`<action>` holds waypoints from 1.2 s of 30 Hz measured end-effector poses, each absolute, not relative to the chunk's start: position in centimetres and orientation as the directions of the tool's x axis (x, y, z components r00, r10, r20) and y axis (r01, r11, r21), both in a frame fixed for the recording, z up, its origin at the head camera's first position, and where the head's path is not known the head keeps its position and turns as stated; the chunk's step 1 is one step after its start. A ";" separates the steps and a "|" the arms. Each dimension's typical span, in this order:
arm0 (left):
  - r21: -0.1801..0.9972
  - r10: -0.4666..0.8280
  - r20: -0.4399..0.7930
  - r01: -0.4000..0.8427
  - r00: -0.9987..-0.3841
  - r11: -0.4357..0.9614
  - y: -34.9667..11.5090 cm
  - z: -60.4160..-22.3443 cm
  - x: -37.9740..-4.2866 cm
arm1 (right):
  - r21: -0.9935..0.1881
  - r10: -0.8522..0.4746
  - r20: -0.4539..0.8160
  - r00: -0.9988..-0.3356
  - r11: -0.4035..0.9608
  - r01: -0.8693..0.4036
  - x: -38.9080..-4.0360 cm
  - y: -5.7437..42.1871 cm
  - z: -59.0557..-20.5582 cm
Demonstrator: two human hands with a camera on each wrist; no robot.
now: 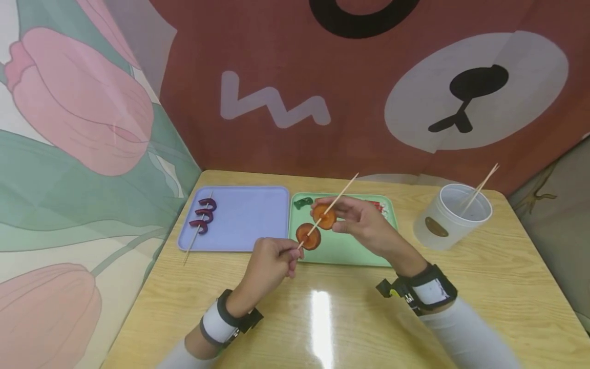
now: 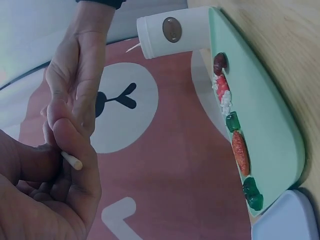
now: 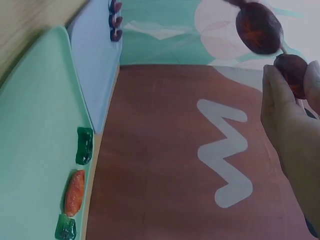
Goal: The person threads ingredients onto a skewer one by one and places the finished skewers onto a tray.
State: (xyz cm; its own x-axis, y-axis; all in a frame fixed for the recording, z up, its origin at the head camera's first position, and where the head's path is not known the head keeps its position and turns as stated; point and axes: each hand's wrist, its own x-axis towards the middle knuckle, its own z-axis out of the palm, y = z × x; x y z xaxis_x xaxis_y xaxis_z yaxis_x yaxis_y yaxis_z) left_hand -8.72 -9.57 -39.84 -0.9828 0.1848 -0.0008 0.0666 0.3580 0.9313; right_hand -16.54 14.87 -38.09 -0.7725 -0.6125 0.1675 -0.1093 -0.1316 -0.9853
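Above the front edge of the green tray (image 1: 341, 253), my left hand (image 1: 269, 264) pinches the lower end of a bamboo skewer (image 1: 343, 191). Its blunt end (image 2: 75, 162) pokes out between thumb and finger in the left wrist view. Two round orange-brown pieces, like mushroom caps, are on the stick. The lower piece (image 1: 314, 242) sits just above my left fingers. My right hand (image 1: 366, 228) grips the upper piece (image 1: 329, 220) by its edge, between thumb and fingers. The skewer slants up to the right, its tip beyond the right hand.
On the left, a lilac tray (image 1: 249, 218) bears a skewer with three dark red curved pieces (image 1: 204, 215). Green (image 2: 233, 121), orange (image 2: 240, 152) and red-and-white pieces (image 2: 222, 89) lie along the green tray's far side. A white tub (image 1: 440, 225) with bamboo skewers (image 1: 481, 184) leans at the right.
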 end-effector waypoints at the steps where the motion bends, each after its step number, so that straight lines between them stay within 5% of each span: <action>1: 0.929 0.180 0.002 0.068 -0.984 0.363 -9.5 -39.7 -8.8 | -0.986 -0.616 0.162 -0.771 -0.126 -0.106 -16.4 14.6 -38.1; 7: 0.936 0.155 -0.016 0.040 -0.988 0.349 -9.4 -39.5 -8.7 | -0.987 -0.599 0.156 -0.785 -0.121 -0.104 -16.2 14.1 -38.4; 12: 0.938 0.125 -0.014 0.030 -0.992 0.345 -9.8 -39.5 -8.7 | -0.986 -0.584 0.104 -0.805 0.043 -0.158 -17.3 15.2 -38.4; 16: 0.940 0.081 -0.004 0.024 -0.997 0.342 -10.4 -39.5 -8.6 | -0.865 -0.423 0.037 -0.906 0.441 -0.241 -19.0 17.7 -39.1; 19: 0.936 0.052 0.001 0.019 -0.999 0.351 -10.9 -39.7 -8.6 | -0.601 -0.299 -0.070 -0.952 0.774 -0.199 -19.8 19.7 -40.5; 21: 0.935 0.040 0.000 0.014 -0.999 0.354 -11.2 -39.8 -8.6 | -0.458 -0.263 -0.146 -0.954 0.872 -0.170 -20.1 20.6 -41.7; 28: 0.940 0.047 -0.026 -0.008 -0.999 0.341 -11.5 -40.2 -8.5 | -0.289 -0.189 -0.186 -0.964 0.948 -0.131 -20.4 21.8 -45.9; 36: 0.940 0.039 -0.029 -0.013 -0.999 0.340 -11.5 -40.0 -8.4 | -0.278 -0.203 -0.113 -0.973 0.946 -0.165 -20.2 21.7 -48.0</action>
